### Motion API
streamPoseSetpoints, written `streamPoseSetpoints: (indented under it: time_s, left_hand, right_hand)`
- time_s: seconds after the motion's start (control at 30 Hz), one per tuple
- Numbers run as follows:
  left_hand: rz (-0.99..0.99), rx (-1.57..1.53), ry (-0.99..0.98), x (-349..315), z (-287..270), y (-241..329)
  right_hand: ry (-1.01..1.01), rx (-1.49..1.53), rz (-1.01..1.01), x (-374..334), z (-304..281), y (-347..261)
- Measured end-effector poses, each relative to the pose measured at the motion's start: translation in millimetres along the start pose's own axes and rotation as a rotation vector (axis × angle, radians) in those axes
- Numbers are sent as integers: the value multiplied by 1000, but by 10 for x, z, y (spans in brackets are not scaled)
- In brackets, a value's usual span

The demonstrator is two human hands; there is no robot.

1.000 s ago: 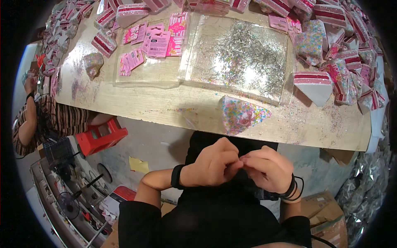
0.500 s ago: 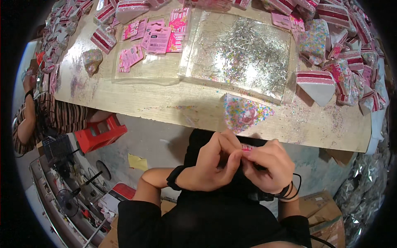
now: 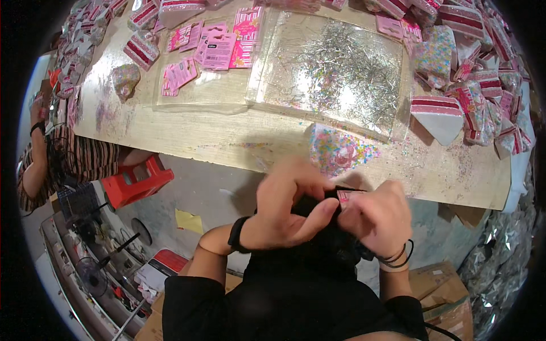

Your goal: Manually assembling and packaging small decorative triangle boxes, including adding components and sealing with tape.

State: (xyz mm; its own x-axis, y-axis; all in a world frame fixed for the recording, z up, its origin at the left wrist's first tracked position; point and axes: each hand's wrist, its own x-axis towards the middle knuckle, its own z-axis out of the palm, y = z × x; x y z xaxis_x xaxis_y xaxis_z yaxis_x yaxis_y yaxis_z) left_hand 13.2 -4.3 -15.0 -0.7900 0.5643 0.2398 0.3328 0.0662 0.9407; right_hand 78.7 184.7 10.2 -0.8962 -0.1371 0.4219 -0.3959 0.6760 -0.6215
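My right hand [image 3: 380, 220] is closed in a pinch on a small pink-and-white striped card [image 3: 344, 197], just off the table's near edge. Most of that card is covered by the fingers. To its left, my left hand [image 3: 291, 206] has thumb and fingers parted, with nothing visible between them; its fingers are smeared by motion. Beyond both hands, a toy cake slice [image 3: 342, 152] with pastel sprinkles and a pink rosette lies on the table at the near edge.
A clear tray [image 3: 267, 85] of loose metal pins stands mid-table. Left of it, pink cards [image 3: 219, 50] lie on a clear sheet. More cake slices [image 3: 437, 116] are heaped at right and far left. Someone in a striped top [image 3: 85, 152] sits at left near a red stool [image 3: 138, 183].
My hands have drawn apart. The left one has opened its pinch and shifted slightly left, while the right one keeps hold of the striped card.
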Motion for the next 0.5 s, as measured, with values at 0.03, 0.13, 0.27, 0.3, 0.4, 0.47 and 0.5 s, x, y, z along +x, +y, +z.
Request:
streamPoseSetpoints:
  time_s: [0.03, 0.13, 0.27, 0.3, 0.4, 0.47, 0.5]
  left_hand:
    - [90, 157, 91, 59, -15, -30]
    - [246, 477, 259, 260, -46, -101]
    - [236, 525, 184, 427, -5, -259]
    - [254, 545, 160, 436, 9, -291]
    - [283, 582, 163, 421, 45, -347]
    - [299, 566, 159, 409, 42, -392]
    - [303, 555, 152, 404, 34, -406]
  right_hand:
    - [28, -25, 49, 80, -1, 19]
    - [229, -29, 120, 203, 57, 161]
    - [254, 17, 126, 307, 47, 195]
    - [240, 32, 134, 319, 48, 183]
    - [197, 64, 165, 331, 75, 160]
    - [171, 73, 184, 333, 91, 149]
    - [167, 75, 198, 334, 97, 141]
